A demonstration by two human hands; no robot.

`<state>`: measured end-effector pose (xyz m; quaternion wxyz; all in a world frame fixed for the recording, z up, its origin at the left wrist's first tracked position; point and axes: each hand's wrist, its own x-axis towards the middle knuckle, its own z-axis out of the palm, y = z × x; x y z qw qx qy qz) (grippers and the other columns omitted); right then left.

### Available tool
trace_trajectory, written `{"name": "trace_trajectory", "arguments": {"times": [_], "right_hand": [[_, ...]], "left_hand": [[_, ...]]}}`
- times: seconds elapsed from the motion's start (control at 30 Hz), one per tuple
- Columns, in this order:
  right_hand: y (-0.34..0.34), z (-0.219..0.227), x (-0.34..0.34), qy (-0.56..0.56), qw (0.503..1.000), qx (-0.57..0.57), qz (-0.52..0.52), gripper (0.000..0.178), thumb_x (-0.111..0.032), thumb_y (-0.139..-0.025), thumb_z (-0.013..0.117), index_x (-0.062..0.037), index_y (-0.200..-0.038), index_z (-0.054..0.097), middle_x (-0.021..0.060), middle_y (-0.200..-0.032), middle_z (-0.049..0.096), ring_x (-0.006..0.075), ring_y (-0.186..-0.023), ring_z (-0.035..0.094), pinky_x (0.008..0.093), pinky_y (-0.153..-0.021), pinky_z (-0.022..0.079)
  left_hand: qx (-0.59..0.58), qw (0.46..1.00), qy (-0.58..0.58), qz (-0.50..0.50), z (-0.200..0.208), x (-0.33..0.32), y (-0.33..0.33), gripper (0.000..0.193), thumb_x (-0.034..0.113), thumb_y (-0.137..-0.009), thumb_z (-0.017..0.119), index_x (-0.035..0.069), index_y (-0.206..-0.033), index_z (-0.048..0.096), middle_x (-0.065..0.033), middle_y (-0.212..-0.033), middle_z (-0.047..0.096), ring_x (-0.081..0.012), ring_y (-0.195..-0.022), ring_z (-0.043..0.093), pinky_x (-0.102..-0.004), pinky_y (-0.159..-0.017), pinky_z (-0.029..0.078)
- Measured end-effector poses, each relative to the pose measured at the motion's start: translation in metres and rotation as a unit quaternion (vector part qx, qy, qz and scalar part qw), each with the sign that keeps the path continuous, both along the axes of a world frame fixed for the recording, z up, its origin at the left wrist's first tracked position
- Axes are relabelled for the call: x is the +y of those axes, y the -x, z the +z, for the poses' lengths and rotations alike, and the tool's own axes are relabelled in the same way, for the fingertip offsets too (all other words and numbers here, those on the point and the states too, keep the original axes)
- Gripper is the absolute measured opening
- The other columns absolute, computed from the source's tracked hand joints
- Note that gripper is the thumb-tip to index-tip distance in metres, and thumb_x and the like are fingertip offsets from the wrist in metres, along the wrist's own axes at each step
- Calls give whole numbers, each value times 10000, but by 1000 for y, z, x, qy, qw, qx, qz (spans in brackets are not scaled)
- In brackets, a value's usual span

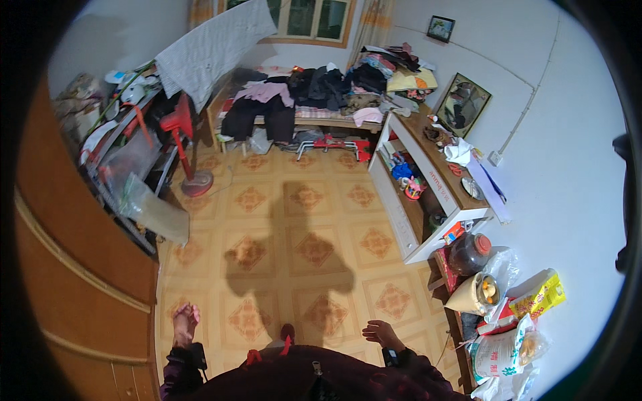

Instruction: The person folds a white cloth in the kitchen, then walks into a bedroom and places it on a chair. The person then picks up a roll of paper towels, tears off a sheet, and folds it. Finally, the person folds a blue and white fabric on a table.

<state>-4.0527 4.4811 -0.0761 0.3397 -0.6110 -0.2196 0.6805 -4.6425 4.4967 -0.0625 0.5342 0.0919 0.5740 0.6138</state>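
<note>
My left hand [185, 325] is raised over the tiled floor at the lower left, near the brown wooden door. Its fingers are loosely bent and a little apart, and I see nothing in them. On the other side, my right hand [382, 333] hangs above the floor with its fingers stretched out to the left, holding nothing. Both wrists carry a dark band. The patterned floor [301, 230] spreads ahead of me, with my shadow falling across it. Neither hand touches anything.
Clothes are heaped on a bed [324, 120] at the far wall. A red fan [197, 183] stands by a cluttered rack at left. Along the right wall are a white cabinet [401, 230], a dark jar [468, 255] and several bags. The wooden door [80, 267] borders the left.
</note>
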Motion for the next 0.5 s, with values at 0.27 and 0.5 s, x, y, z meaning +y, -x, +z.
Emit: {"name": "trace_trajectory", "arguments": {"times": [0.27,0.5], "right_hand": [[-45,0,35,4,989,-47,-141,392,-149,-813,551,14,-1147,427,190,-912,594,268,-808,612,363,-672,511],[-112,-62,10,59,960,-15,-274,343,-119,-803,554,16,-1101,453,203,-931,585,309,-802,612,410,-644,519]], "left_hand": [[-118,973,-24,-195,22,230,-76,160,137,-825,548,75,-964,499,-65,-836,582,-160,-686,538,-278,-639,462],[-49,952,-141,-267,83,413,-160,220,127,-832,508,55,-1040,503,-76,-1016,569,-160,-945,534,-254,-764,438]]}}
